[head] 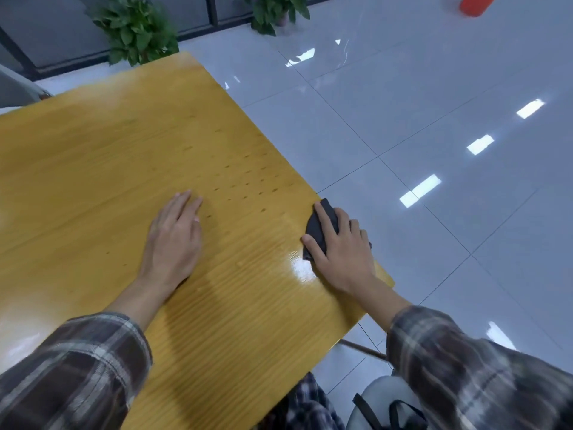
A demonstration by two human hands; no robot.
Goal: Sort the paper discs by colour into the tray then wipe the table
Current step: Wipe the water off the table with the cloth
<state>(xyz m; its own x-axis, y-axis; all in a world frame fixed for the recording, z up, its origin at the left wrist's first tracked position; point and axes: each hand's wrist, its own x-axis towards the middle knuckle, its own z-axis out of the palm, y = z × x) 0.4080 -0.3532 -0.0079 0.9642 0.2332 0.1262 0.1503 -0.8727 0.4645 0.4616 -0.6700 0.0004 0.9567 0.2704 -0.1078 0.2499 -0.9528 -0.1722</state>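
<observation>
Two hands rest on the yellow wooden table [124, 156]. The left hand [173, 240] lies flat near the middle, with its fingers straight and close together. It holds nothing and only touches the wood. The right hand [341, 252] is at the right edge of the table. Its fingers are spread out, and they press down on a dark cloth [317, 228]. The thumb sits on the near left side of the cloth. The cloth lies flat on the table, right by the edge. Both arms wear checked sleeves [77, 367]. Shiny grey floor [434, 144] shows on the right, and green plants [136, 29] stand at the far side.
</observation>
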